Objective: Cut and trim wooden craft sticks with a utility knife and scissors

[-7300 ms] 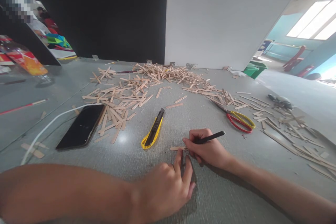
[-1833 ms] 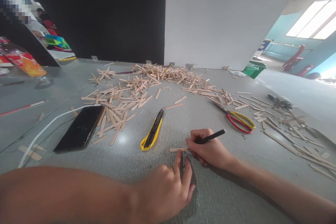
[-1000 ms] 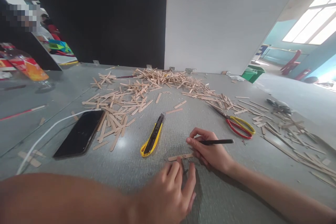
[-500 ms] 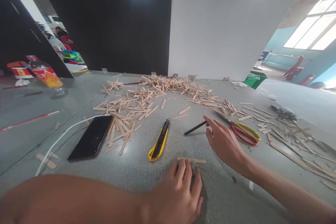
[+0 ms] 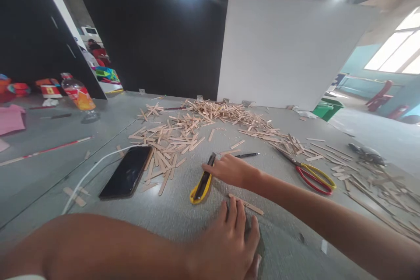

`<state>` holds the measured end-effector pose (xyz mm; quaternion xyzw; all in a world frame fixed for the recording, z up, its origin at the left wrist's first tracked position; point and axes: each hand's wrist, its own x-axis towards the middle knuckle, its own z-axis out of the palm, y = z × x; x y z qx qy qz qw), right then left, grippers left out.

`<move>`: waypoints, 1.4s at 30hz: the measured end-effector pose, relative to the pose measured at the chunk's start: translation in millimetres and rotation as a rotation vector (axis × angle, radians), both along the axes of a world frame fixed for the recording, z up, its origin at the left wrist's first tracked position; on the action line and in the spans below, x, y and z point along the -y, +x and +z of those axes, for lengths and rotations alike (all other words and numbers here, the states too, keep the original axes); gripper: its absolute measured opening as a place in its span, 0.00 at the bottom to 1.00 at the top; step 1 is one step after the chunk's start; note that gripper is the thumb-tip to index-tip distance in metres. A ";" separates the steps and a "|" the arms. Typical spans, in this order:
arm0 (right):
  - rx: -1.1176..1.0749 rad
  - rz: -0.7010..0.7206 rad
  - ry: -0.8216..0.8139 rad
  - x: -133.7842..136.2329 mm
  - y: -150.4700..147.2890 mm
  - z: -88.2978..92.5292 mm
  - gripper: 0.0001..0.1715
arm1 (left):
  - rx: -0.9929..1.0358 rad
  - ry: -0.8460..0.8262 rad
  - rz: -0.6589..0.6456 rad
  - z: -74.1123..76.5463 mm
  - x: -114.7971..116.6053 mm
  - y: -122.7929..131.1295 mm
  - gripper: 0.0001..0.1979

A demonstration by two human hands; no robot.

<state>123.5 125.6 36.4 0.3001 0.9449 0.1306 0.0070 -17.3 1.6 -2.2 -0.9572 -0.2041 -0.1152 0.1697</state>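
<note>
My right hand (image 5: pixel 232 170) is at the upper part of a yellow and black utility knife (image 5: pixel 201 186). Its fingers close round the knife, which still lies on the grey table (image 5: pixel 183 216). Just beyond that hand rests a black pen (image 5: pixel 248 155), partly covered by it. My left hand (image 5: pixel 226 238) lies on the table with its fingers spread. The fingertips touch or nearly touch a flat wooden craft stick (image 5: pixel 252 207), which bears small dark pencil-like marks.
Loose craft sticks (image 5: pixel 177 135) are heaped across the middle and back. A phone (image 5: pixel 126 173) with a white cable lies left, behind it a drink bottle (image 5: pixel 78 96). Red and yellow scissors (image 5: pixel 316 177) and cut strips (image 5: pixel 377 179) lie right. Black and white panels (image 5: pixel 262 52) stand behind.
My right hand has let go of the pen, which now lies on the table, and has moved left to grasp the utility knife. The craft stick has turned slightly; the view has shifted.
</note>
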 end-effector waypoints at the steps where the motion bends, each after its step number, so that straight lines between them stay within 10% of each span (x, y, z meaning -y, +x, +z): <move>1: -0.028 -0.009 0.001 -0.7 5.3 -2.3 0.14 | 0.002 -0.004 -0.002 0.7 -0.2 -0.1 0.29; 10: -0.709 -0.333 0.016 31.3 84.3 3.8 0.11 | 0.027 -0.013 0.013 0.8 -0.1 0.0 0.27; 19: -1.586 -0.754 -0.577 78.6 96.8 -40.4 0.24 | 0.095 -0.031 0.016 1.0 1.7 0.8 0.29; 36: -1.575 -0.750 -0.742 87.8 98.0 -46.2 0.33 | -0.016 -0.142 0.027 10.5 -2.5 3.3 0.33; 42: -1.417 -0.624 -0.726 102.8 91.7 -35.5 0.19 | -0.013 -0.232 0.030 11.2 -3.7 2.2 0.32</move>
